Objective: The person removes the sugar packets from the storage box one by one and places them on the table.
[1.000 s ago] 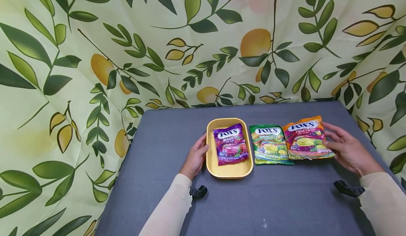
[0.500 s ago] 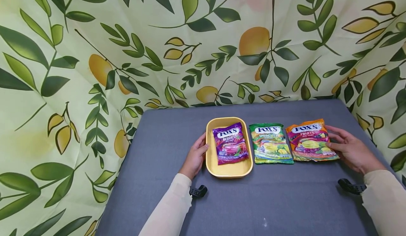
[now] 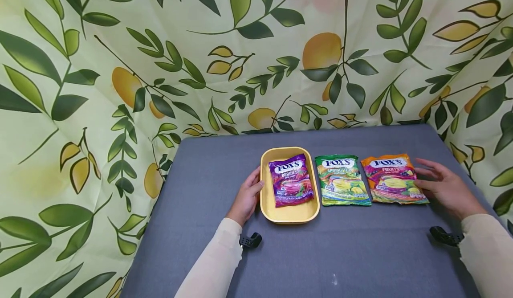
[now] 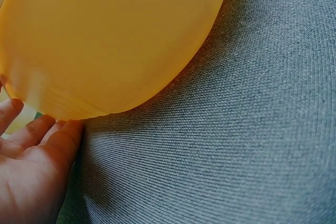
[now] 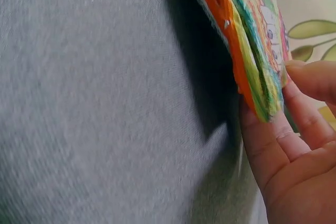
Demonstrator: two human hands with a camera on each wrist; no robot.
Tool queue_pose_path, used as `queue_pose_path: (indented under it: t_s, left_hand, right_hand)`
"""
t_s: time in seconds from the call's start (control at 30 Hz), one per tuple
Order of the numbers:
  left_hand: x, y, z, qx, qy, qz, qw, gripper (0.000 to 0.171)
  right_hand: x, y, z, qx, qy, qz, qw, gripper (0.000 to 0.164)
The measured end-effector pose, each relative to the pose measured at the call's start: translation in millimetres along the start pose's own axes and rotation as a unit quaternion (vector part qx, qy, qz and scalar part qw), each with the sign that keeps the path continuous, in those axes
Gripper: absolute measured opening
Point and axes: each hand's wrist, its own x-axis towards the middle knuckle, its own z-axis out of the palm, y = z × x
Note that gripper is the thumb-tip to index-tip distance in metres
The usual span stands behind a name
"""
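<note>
On the table, my left hand [image 3: 246, 197] holds the left side of a yellow tray [image 3: 291, 220], thumb at the rim and fingers against the outer wall [image 4: 121, 45]. Inside the tray lies a purple bag of Fox's Berries candy [image 3: 291, 181]. To its right, a green bag of Fox's Spring Tea candy [image 3: 342, 180] lies flat. Beside that is an orange bag of Fox's Fruits candy [image 3: 394, 179]. My right hand [image 3: 450, 191] pinches its right edge; in the right wrist view the thumb is on the bag [image 5: 252, 40] and fingers are under it.
The table has a grey cloth cover [image 3: 296, 262]. A leaf-and-fruit patterned curtain [image 3: 256, 66] hangs behind the table and along its sides. A black strap device sits at each wrist.
My right hand has moved the orange candy bag slightly right and down, so it no longer overlaps the green bag and lies flatter. The left hand and tray have stayed put.
</note>
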Motion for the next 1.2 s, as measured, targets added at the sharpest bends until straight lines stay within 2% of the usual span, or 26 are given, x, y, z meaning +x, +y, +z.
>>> queue_pose_path:
  t_s: [0.27, 0.63, 0.77, 0.93, 1.07, 1.2]
  left_hand:
    - [1.7, -0.9, -0.6, -0.007, 0.000, -0.002, 1.0000, 0.059]
    - [2.3, -2.5, -2.1, -0.008, 0.000, -0.002, 1.0000, 0.059]
    - [2.5, -3.6, -2.5, -0.007, 0.002, -0.001, 1.0000, 0.059]
    - [2.1, -2.6, -1.9, -0.008, 0.000, 0.001, 1.0000, 0.059]
    - [1.8, -1.7, -1.6, -0.012, -0.003, 0.005, 0.9999, 0.059]
    - [1.8, -2.2, -2.3, -0.012, -0.005, 0.008, 0.9999, 0.059]
  right_hand:
    - [-1, 8, -5, 0.025, 0.023, -0.003, 0.999, 0.078]
    - [-2, 9, -5, -0.005, 0.072, 0.009, 0.997, 0.080]
    - [-2, 4, -4, -0.007, 0.074, 0.006, 0.997, 0.080]
    - [-3, -5, -5, 0.038, 0.060, -0.005, 0.997, 0.074]
    - [-3, -16, -1, 0.030, 0.068, -0.013, 0.997, 0.070]
    - [-3, -32, 9, 0.004, 0.067, -0.019, 0.998, 0.073]
